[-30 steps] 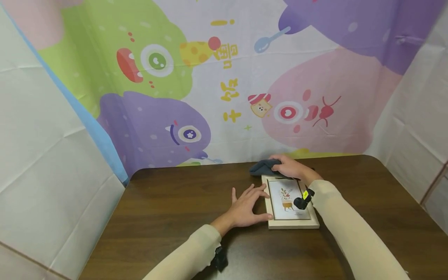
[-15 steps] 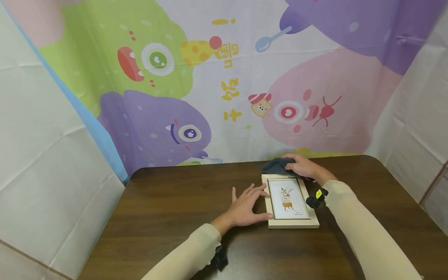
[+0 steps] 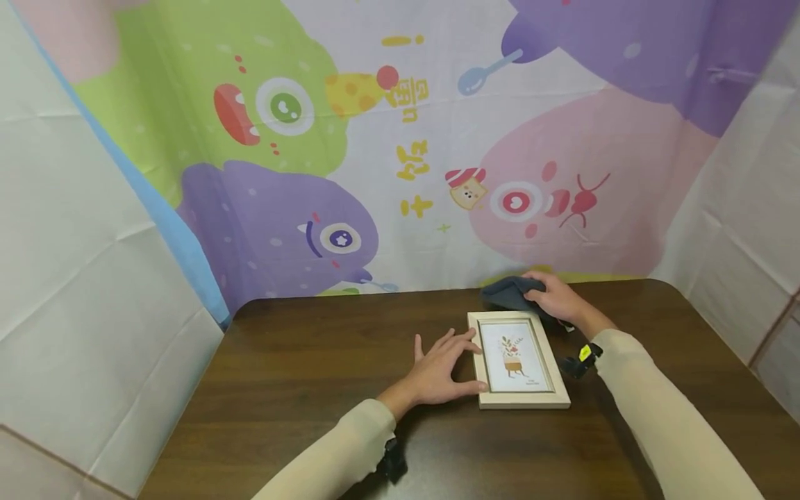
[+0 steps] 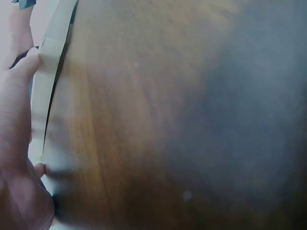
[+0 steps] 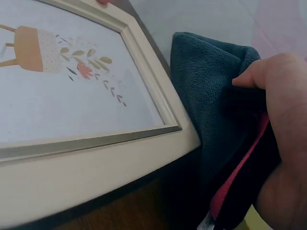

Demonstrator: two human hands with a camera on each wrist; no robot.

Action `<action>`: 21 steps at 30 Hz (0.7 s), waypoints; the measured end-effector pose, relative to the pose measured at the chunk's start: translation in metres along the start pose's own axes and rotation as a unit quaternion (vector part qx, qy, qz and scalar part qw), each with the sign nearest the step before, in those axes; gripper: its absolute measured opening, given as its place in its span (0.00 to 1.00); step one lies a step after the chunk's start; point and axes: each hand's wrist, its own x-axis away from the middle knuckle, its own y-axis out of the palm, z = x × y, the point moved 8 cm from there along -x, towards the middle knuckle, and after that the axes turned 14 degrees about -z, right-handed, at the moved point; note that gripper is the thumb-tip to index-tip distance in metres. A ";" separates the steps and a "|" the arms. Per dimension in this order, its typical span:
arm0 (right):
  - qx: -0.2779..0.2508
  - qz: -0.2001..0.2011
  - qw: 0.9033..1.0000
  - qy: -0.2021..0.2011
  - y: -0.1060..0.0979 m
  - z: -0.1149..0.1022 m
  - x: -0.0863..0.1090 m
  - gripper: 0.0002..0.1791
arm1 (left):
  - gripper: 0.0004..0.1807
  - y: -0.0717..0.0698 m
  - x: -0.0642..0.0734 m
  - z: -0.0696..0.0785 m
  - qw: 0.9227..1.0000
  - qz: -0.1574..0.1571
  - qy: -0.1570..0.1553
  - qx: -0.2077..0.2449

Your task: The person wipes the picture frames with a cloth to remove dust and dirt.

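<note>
Plainly, right fingers (image 5: 254, 74) pinch folded dark cloth (image 5: 201, 81) (pink edging (image 5: 241, 166)); left fingers (image 3: 461, 339), spread wide, touch pale picture frame (image 3: 525, 401).

A dark brown table (image 3: 287, 410) with rounded far corners stands before a printed cloth (image 3: 431, 257). Green (image 3: 200, 118), purple (image 3: 250, 215) and pink (image 3: 581, 146) cartoon monsters lie sideways across it, with yellow lettering (image 3: 412, 160) between them. A blue strip (image 3: 165, 226) runs down its left side. Creased whitish sheets (image 3: 75, 264) flank the table on both sides. The light is soft, and the wood grain shows faintly.
</note>
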 end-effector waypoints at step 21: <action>0.012 0.075 0.997 -0.002 -0.036 0.004 0.043 0.23 | 0.36 0.000 0.002 0.003 1.000 0.004 0.005 0.009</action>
